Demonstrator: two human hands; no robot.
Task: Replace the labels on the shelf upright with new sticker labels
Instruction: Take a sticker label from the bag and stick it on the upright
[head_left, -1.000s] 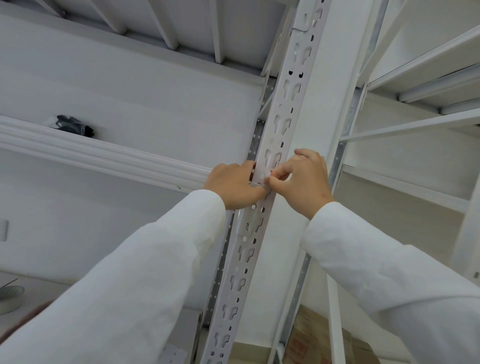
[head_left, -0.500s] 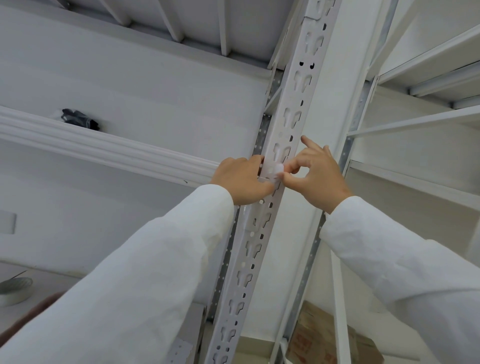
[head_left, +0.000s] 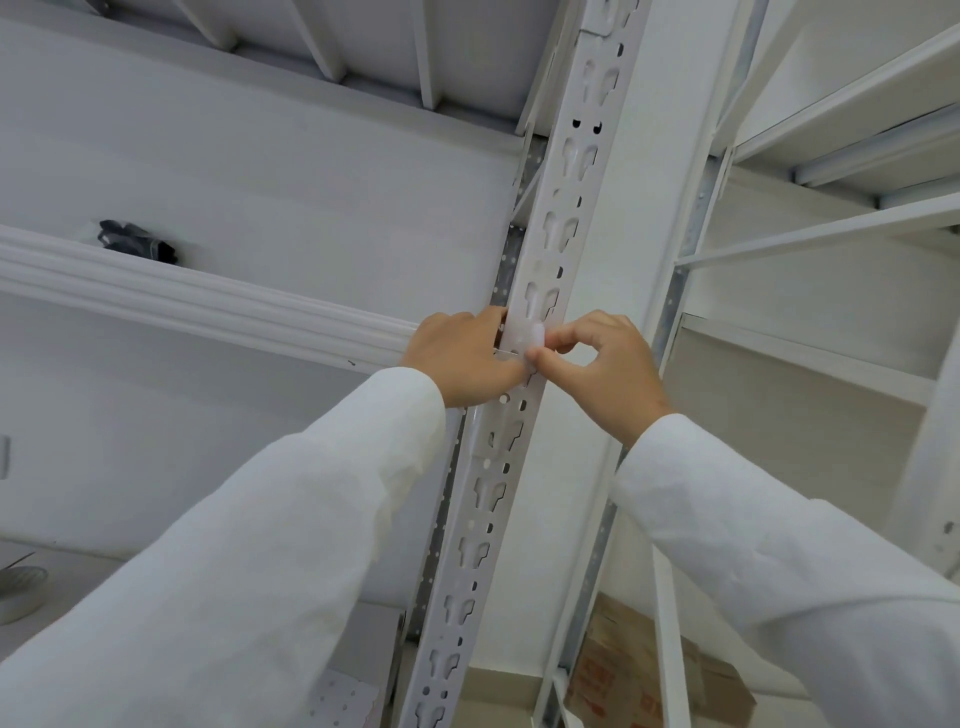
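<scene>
A white slotted shelf upright (head_left: 563, 218) runs from the bottom middle up to the top. A small white sticker label (head_left: 525, 339) lies against its front face at hand height. My left hand (head_left: 462, 358) rests against the upright's left side, fingers on the label's left and lower edge. My right hand (head_left: 602, 371) comes from the right, thumb and forefinger pinched on the label's right edge. Whether the label is fully stuck down I cannot tell. Both arms wear white sleeves.
A white shelf beam (head_left: 197, 301) runs left from the upright, with a dark bundle (head_left: 137, 240) on the shelf above it. More white shelving (head_left: 831, 228) stands to the right. A cardboard box (head_left: 654, 675) sits low right, a tape roll (head_left: 21, 592) low left.
The view tilted slightly. My right hand's fingers, spread half a second ago, have curled back into a pinch at the label's right edge. My left hand stays on the upright.
</scene>
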